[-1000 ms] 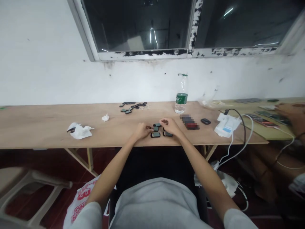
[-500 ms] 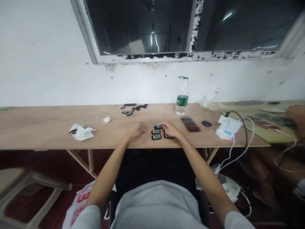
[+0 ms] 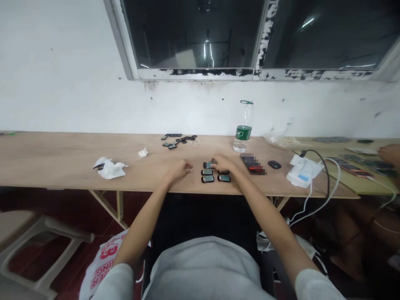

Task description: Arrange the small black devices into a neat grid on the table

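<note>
- Two small screens [image 3: 207, 179] lie side by side near the front edge of the tabletop [image 3: 62, 166]; a forearm dragged backward could push one off.
- The right hand [image 3: 222, 161] partly covers the half-hidden screen [image 3: 223, 171]; a dropped wrist might knock it askew.
- Its fingers touch the farthest left-column screen [image 3: 207, 165]; whether this grip pinches it or only rests there, I cannot tell. A clumsy nudge could spoil the alignment.
- The left hand [image 3: 182, 168] sits apart from the screens, fingers curled; whether its grip holds anything is too small to tell.
- The bottle [image 3: 243, 133] stands upright with some water inside; a stray elbow could topple it towards the phone [image 3: 248, 161].
- Farther left, a loose heap [image 3: 172, 146] lies beside tiny white bits [image 3: 192, 142], which a brushing sleeve would probably scatter.
- On the floor: a stool [image 3: 17, 223] and a red-lettered bag [image 3: 101, 264].
- The wooden tabletop also carries crumpled tissue [image 3: 111, 169] and a corded white box [image 3: 303, 171].
- Beyond: a white wall [image 3: 62, 62] and a dark window [image 3: 193, 33].
</note>
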Demonstrator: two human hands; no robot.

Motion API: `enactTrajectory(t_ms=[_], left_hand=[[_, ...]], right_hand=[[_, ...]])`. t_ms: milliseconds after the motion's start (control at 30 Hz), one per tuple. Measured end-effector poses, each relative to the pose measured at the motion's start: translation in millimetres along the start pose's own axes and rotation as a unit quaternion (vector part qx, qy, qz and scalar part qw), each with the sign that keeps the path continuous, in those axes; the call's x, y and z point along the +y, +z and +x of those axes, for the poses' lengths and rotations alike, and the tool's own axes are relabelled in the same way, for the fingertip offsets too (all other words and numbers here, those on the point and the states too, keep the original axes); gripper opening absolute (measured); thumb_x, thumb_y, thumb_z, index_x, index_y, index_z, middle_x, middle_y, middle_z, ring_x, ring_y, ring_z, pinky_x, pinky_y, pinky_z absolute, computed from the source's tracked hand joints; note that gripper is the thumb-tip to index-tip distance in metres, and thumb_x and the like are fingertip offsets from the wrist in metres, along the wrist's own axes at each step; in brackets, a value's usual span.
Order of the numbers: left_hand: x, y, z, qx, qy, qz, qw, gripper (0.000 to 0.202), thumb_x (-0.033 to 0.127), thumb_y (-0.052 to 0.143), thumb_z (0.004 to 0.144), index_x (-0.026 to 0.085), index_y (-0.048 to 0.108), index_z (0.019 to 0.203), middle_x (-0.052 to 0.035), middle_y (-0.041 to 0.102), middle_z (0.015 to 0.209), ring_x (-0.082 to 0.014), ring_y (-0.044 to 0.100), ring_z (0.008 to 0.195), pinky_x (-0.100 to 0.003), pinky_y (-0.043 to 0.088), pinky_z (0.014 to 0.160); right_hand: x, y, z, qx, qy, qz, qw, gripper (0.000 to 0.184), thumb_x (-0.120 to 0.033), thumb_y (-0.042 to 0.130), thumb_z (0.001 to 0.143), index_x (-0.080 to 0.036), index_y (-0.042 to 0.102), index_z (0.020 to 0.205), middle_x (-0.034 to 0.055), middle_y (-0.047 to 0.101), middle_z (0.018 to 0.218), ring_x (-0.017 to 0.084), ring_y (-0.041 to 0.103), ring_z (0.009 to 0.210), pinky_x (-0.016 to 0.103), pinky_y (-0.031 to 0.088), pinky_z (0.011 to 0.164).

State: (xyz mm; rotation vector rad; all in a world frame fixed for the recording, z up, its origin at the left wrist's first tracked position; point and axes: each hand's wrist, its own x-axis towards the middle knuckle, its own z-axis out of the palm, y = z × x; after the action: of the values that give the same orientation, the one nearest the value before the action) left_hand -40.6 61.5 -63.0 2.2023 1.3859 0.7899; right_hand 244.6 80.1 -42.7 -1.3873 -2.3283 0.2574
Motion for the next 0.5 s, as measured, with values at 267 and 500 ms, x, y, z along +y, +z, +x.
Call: enactTrajectory(t_ms=[267,500], left_hand=[[34,1.1,-5,0.026,0.104,0.001,0.994,0.020,0.034,0.070,0.097,0.019,0.076,0.110,-0.0111,0.079,0.114,-0.0276,0.075,0.101,-0.038,0.061,0.095],[66,8.6,-12,0.050,0.196,0.019,0.979,0.024,0.027,0.063,0.105,0.019,0.076,0.123,-0.0115,0.073,0.126,-0.0251,0.072,0.109,-0.040,0.059,0.104]], right_hand=[[-6,7,-15,0.137,0.017,0.282,0.950,0.004,-0.017,0.078,0.084,-0.019,0.077,0.088,0.0071,0.084,0.091,0.023,0.079,0.088,0.034,0.062,0.087],[-20,4,-46,0.152,0.014,0.359,0.921,0.011,-0.028,0.078,0.088,-0.019,0.077,0.095,0.0093,0.083,0.099,0.025,0.079,0.092,0.037,0.064,0.089]])
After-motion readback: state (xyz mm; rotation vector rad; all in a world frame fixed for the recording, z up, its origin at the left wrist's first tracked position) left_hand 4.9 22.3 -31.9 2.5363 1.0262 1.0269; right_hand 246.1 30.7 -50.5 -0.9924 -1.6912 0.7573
